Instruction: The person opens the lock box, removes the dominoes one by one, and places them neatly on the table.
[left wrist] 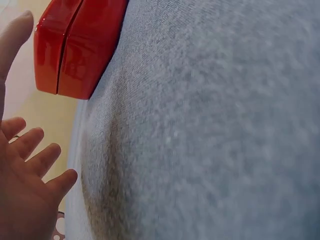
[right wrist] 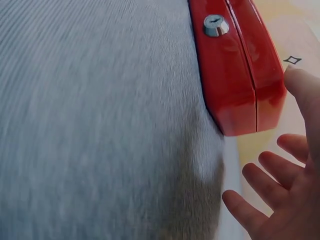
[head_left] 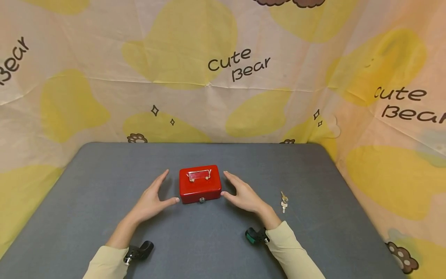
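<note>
A grey table (head_left: 104, 186) fills the lower part of the head view, with a sheet printed with yellow shapes and "Cute Bear" hung behind and beside it. Near the middle of the table sits a red box (head_left: 200, 183) — lid down, a metal handle (head_left: 199, 175) lying flat on top and a round lock (head_left: 201, 200) in its front wall facing the person.

The left hand (head_left: 152, 198) lies just to the left of the box, fingers straight and slightly spread, thumb reaching toward the front corner; the left wrist view shows a gap between fingers and box. The right hand (head_left: 244, 195) mirrors it on the other side, fingers likewise straight and apart, its thumb tip very near the box's right front corner — whether it touches, the pictures do not settle. Neither hand grips anything.

Well to the right of the right hand lie small keys (head_left: 284, 201), untouched on the table.

As things stand, the work looks barely begun: the box is shut, nothing is in the lock, and the keys have yet to be picked up.
</note>
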The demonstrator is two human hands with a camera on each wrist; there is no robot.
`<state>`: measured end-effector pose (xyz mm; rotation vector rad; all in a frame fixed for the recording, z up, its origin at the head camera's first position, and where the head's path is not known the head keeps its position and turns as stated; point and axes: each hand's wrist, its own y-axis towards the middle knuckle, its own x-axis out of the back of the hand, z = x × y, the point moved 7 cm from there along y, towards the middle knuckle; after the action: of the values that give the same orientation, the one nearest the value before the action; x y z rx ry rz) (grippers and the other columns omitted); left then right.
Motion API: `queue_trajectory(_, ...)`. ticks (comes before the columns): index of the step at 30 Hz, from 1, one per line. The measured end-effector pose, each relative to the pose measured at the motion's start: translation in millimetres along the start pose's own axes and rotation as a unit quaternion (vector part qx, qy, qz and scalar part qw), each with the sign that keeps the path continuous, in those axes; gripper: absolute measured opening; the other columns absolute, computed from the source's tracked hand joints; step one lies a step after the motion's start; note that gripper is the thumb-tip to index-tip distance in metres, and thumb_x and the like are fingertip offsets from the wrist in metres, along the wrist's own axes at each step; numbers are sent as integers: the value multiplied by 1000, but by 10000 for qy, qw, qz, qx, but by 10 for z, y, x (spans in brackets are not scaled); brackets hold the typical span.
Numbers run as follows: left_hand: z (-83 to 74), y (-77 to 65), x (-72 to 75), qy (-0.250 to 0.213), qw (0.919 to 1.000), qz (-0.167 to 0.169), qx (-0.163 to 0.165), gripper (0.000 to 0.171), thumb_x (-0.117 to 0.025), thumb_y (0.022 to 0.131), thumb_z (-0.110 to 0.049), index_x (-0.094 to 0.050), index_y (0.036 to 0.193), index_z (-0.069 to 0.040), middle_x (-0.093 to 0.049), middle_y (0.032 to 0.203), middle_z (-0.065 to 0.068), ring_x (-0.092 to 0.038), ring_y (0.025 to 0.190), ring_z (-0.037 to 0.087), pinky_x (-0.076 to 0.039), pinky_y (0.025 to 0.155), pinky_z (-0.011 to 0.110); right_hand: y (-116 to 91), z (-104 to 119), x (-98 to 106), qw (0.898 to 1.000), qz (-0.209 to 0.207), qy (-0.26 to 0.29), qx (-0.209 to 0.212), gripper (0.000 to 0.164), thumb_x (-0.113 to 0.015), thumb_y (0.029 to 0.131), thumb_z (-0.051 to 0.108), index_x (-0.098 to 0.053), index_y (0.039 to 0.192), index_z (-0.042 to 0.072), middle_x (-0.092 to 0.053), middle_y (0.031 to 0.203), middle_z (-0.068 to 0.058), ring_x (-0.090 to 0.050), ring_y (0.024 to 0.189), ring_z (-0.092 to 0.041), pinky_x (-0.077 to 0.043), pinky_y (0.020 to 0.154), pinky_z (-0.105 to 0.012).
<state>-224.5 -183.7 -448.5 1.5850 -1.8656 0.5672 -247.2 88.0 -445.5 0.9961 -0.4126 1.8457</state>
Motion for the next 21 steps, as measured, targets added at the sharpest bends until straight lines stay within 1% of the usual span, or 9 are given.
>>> queue_trajectory(5,-24,58,-65,21,9999,104,-8,99,-78,70,-39,-21,147,-12,-29,147,17,-31,132,36,-33,98,61,47,13,-67,9999,95,125,-62,72,-63,86,37,-30,145,12,-35,147,-3,-36,133,-21,-34,106,-42)
queue_trajectory(11,-38,123,-122,22,9997,234,-9,102,-78,68,-40,-20,147,-12,-29,148,15,-31,133,35,-35,97,61,91,71,-108,9996,139,258,-19,76,-64,85,35,-26,146,14,-36,146,-5,-38,132,-20,-36,104,-42)
queue_trajectory(16,-44,171,-134,62,9996,269,-76,106,-79,66,-41,-19,147,-10,-28,148,15,-30,133,35,-34,98,60,120,84,-121,9986,146,489,-117,78,-66,84,31,-23,147,16,-37,145,-5,-40,130,-20,-37,104,-42)
queue_trajectory(21,-56,198,-168,38,9993,368,-113,106,-80,66,-40,-19,147,-10,-29,148,16,-30,133,35,-32,100,60,141,81,-140,9980,105,612,-98,78,-66,84,28,-23,147,13,-39,144,-5,-44,127,-19,-38,103,-41)
